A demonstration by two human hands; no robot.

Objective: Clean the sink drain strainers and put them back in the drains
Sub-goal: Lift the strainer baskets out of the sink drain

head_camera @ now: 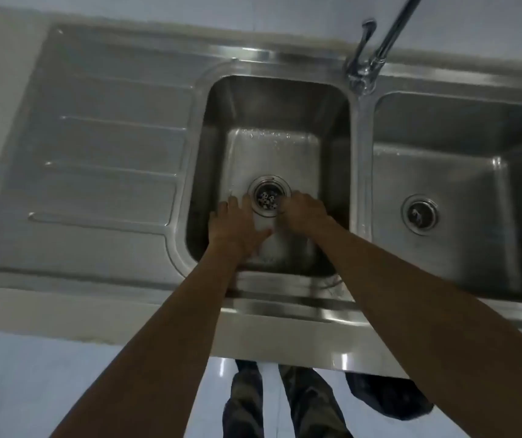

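A round metal strainer with several holes sits in the drain of the left basin. Both my hands are down in that basin. My left hand lies flat on the basin floor just left of the drain, fingers apart, holding nothing. My right hand is at the drain's right rim with its fingers curled; the fingertips are hidden, so I cannot tell whether they grip the strainer. A second strainer sits in the drain of the right basin.
A chrome tap with a lever stands behind the divider between the basins. A ribbed steel draining board lies to the left. Water drops cover the left basin floor. Below the counter edge I see my legs and a dark bundle on the tiled floor.
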